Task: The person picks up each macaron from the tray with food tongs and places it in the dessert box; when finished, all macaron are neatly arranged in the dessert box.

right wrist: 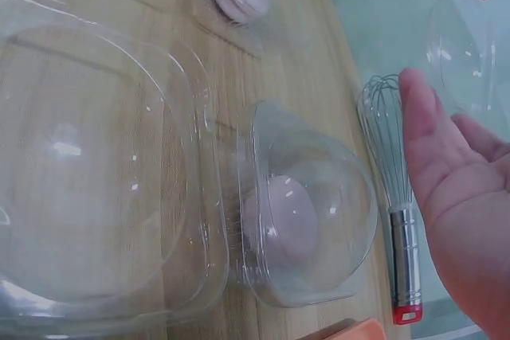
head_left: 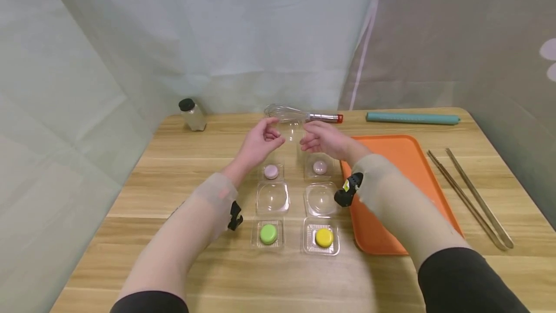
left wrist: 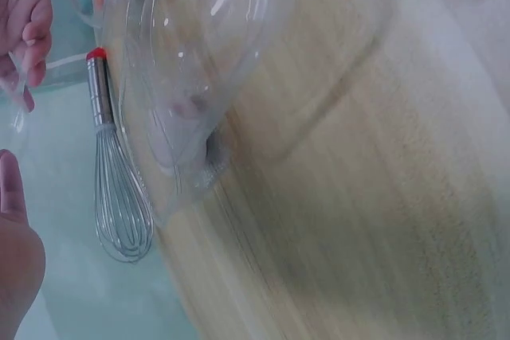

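Observation:
A clear plastic dome lid point(head_left: 292, 131) is held up between both hands over the back of the table. My left hand point(head_left: 259, 140) pinches its left edge, and my right hand point(head_left: 325, 140) holds the right edge. Below the left hand, a pale pink macaron point(head_left: 271, 172) sits on a clear base. Another pink macaron point(right wrist: 291, 216) lies under a clear dome point(right wrist: 343, 197) on the right. Nearer the body are two loose clear lids point(head_left: 272, 198), then a green macaron point(head_left: 268, 234) and a yellow macaron point(head_left: 324, 237) on uncovered clear bases.
A whisk point(head_left: 304, 115) lies behind the hands, with a teal rod point(head_left: 412, 118) to its right. An orange tray point(head_left: 391, 149) and metal tongs point(head_left: 473, 197) occupy the right side. A black-capped jar point(head_left: 192, 115) stands at the back left.

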